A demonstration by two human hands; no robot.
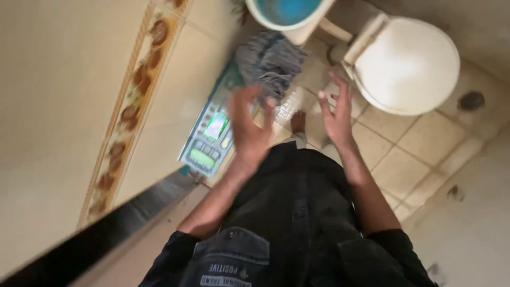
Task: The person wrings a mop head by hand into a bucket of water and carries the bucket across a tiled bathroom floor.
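Grey mop (271, 61) lies just beyond both open, empty hands (249, 130) (336, 114).

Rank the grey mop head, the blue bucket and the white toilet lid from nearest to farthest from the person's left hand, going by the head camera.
Measured from the left hand:
1. Grey mop head, on the floor just past the fingertips, by the tiled wall.
2. Blue bucket, beyond the mop head, at the picture's top edge.
3. White toilet lid, farthest, across on the right-hand side.
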